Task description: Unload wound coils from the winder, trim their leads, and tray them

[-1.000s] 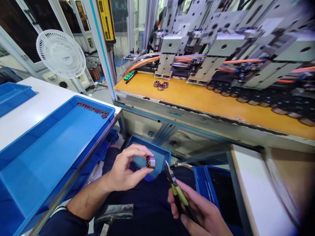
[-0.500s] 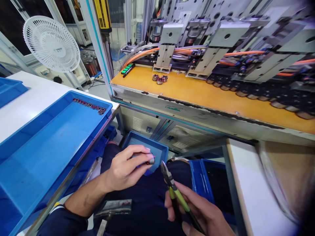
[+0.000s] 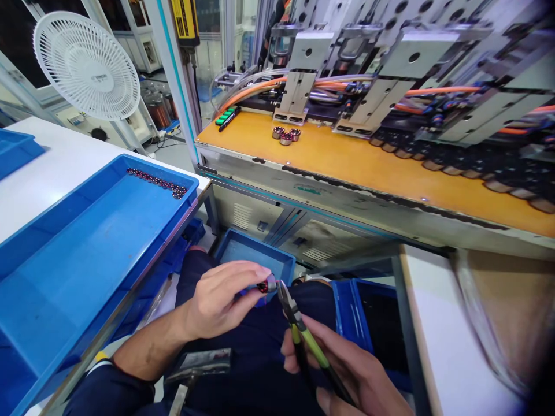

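Two blue trays are sitting on the white table (image 3: 82,136) at left. Far one, small tray (image 3: 17,153), is running out of view. Near one, large tray (image 3: 82,248), is holding a line of small wound cores (image 3: 156,182) along its far end wall, doubling up at the right corner. Hammer (image 3: 202,363) is lying on the lap. Left hand (image 3: 225,297) is pinching one core (image 3: 269,283) between thumb and fingers, out over the lap. Behind that, a floor bin (image 3: 237,245) is sitting low, partly hidden by the hand. Further back, three loose cores (image 3: 286,137) are standing together on the orange bench (image 3: 342,156). Cutters (image 3: 299,325) are pointing at the held core, tips right beside it; can't tell if touching. Right hand (image 3: 342,367) is gripping their handles. Blue container (image 3: 350,312) is standing by the right leg, dark inside, can't make out contents. Far right, a row of parts (image 3: 459,167) is lining the bench.
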`<state>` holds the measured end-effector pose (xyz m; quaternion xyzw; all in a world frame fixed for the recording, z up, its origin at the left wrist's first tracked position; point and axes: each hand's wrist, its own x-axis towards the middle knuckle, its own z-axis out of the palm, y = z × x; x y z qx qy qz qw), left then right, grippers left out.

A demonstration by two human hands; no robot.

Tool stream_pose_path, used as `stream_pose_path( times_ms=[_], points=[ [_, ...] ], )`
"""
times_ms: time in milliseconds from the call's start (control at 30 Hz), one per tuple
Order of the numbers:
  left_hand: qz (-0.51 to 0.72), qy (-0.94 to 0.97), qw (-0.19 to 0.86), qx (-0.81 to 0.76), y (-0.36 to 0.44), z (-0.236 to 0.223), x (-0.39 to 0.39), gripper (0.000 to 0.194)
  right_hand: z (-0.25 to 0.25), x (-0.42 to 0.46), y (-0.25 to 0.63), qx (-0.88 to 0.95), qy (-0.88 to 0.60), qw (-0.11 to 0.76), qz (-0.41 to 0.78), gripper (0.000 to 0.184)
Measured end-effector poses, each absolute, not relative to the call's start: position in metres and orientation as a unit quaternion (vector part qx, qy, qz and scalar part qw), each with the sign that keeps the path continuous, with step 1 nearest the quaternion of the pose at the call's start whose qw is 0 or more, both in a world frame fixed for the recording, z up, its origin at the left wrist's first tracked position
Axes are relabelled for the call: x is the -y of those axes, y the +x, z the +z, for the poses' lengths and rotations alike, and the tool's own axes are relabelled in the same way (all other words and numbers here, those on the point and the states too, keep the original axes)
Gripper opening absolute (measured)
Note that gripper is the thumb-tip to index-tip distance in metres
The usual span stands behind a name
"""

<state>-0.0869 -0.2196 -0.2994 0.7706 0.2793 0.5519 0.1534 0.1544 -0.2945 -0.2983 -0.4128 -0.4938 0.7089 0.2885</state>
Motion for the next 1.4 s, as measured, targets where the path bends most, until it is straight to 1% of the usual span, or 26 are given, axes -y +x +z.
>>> stream_pose_path(
  times_ms=[333,467,600,867,933,1000,1033,1100,1167,1200,1233,1300,1367,1400],
  points=[
    [0.551,0.768,0.169,-0.28,-0.089,-0.3,0.219,0.05,-0.298,0.289,0.147,0.488,-0.426,0.271,0.712,0.069],
    [0.552,0.765,0.176,-0.281,-0.089,-0.301,0.219,0.051,-0.298,0.289,0.147,0.484,-0.425,0.279,0.713,0.064],
    [0.55,0.765,0.178,-0.286,-0.09,-0.304,0.22,0.052,-0.299,0.289,0.146,0.487,-0.426,0.288,0.706,0.065],
    [0.528,0.773,0.177,-0.303,-0.09,-0.301,0.22,0.048,-0.291,0.279,0.141,0.538,-0.486,0.271,0.633,0.052],
    [0.538,0.761,0.189,-0.309,-0.09,-0.302,0.219,0.047,-0.288,0.275,0.14,0.533,-0.499,0.277,0.625,0.05],
    [0.559,0.728,0.239,-0.317,-0.089,-0.307,0.219,0.042,-0.287,0.27,0.14,0.539,-0.51,0.284,0.607,0.047],
    [0.574,0.695,0.289,-0.321,-0.088,-0.311,0.218,0.038,-0.287,0.267,0.141,0.557,-0.514,0.281,0.588,0.046],
    [0.599,0.589,0.432,-0.327,-0.086,-0.32,0.215,0.029,-0.284,0.258,0.144,0.63,-0.515,0.258,0.521,0.044],
    [0.597,0.449,0.581,-0.324,-0.083,-0.328,0.213,0.028,-0.276,0.238,0.15,0.718,-0.51,0.253,0.4,0.045],
    [0.587,0.384,0.634,-0.325,-0.082,-0.332,0.212,0.03,-0.269,0.224,0.155,0.753,-0.508,0.262,0.326,0.047],
    [0.574,0.335,0.67,-0.33,-0.082,-0.334,0.212,0.033,-0.26,0.206,0.16,0.777,-0.51,0.273,0.248,0.05],
    [0.553,0.281,0.703,-0.348,-0.082,-0.336,0.214,0.034,-0.237,0.161,0.169,0.797,-0.528,0.276,0.1,0.054],
    [0.539,0.269,0.706,-0.372,-0.087,-0.335,0.221,0.035,-0.217,0.109,0.177,0.771,-0.597,0.217,-0.047,0.054],
    [0.534,0.272,0.702,-0.385,-0.091,-0.334,0.226,0.035,-0.21,0.084,0.18,0.762,-0.609,0.209,-0.068,0.052]
  ],
)
